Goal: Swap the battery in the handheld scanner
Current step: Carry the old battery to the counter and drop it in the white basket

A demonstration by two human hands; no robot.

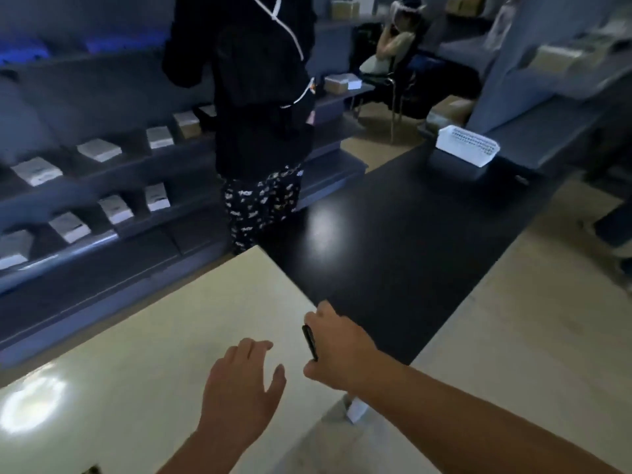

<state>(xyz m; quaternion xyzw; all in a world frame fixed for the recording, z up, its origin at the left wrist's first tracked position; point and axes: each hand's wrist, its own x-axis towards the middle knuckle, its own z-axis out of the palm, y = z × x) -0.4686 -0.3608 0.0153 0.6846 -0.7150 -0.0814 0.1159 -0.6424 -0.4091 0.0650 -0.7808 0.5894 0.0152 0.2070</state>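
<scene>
Nearest the camera, left hand (239, 388) spread flat and loose above a pale cream table (136, 336), fingers apart, gripping nothing. Just beside it to the right, right hand (337, 347) curled around a thin black object (310, 343), seen edge-on between thumb and fingers at the table's far corner; too slim and blurred in this view to tell whether scanner or battery. Bare forearm reaching in from the lower right, crossing over a small white piece (355, 410) below the table edge, nature unclear.

Beyond the cream top, a glossy black table (393, 251) running away toward the right, a ceiling light reflected on its surface. At its far end, a white perforated plastic basket (466, 149), resting on a dark block.

Left of the black table, a standing person (260, 131) in a dark top with a white cord and black patterned trousers, facing grey tiered shelves (85, 200) lined with small white and tan boxes (99, 149).

Farther back, a second person (400, 39) seated on a chair, hands raised to the head, with more cardboard boxes on shelving behind. Whole scene dim and motion-blurred.
</scene>
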